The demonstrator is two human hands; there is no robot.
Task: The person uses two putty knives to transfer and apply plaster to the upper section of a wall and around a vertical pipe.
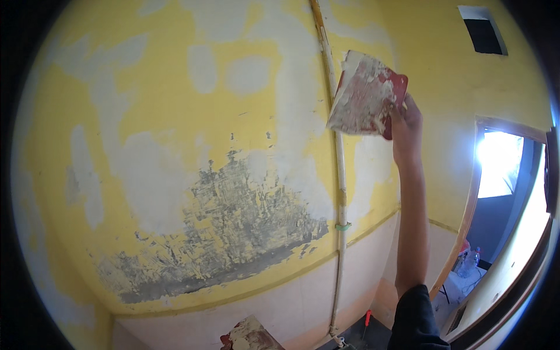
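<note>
Right hand [406,125] is raised high, arm extended up from the lower edge, dark sleeve at the upper arm. Fingers are clamped on the right edge of a red plastic spreader [367,94] caked with white filler; the blade tilts up-left of the hand and sits against or just off the yellow wall [163,99] (contact cannot be told). A thin white pipe [340,175] runs vertically down the wall just left of the hand, passing behind the spreader, with a small green clip [343,226] on it well below. Left of the arm and lower, a large grey scraped patch [233,233] and pale filler patches cover the wall. Left hand is not in view; a second filler-smeared red tool [248,337] pokes in at the bottom edge, holder hidden. Right of the arm is a doorway [496,192] with bright light, plastic bottles [469,262] near its base. Above the hand, far right, is a dark vent opening [483,32].
</note>
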